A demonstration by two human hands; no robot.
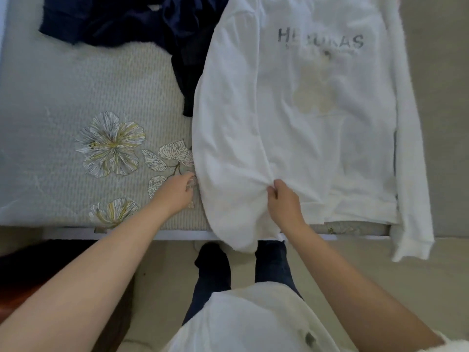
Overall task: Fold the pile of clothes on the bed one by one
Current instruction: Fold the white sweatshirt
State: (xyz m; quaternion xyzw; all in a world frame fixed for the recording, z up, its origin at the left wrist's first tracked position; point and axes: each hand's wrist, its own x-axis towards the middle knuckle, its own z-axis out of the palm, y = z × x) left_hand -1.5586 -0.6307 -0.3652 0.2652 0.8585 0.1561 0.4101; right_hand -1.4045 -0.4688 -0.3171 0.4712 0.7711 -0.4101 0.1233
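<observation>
Patterned bedding [76, 97] covers the bed; 1 white sweatshirt [317, 110] lies flat at its near right corner. Right hand [284, 201] pinches the folded-in sleeve [228, 148]; left hand [177, 191], fingers loosely curled, rests just beside. Next, probably fold the other sleeve [411, 174]. Dark clothes [132, 19] wait at the far edge.

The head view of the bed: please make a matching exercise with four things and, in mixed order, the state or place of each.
Things:
1. white long-sleeved sweatshirt with grey lettering
2. dark navy crumpled clothes
3. right hand
4. left hand

States:
A. pinches white fabric
B. heaped at the far side of the bed
C. spread flat, one sleeve over the bed edge
D. on the flowered grey bedspread, beside the sweatshirt

Pairs: 1-C, 2-B, 3-A, 4-D
</observation>
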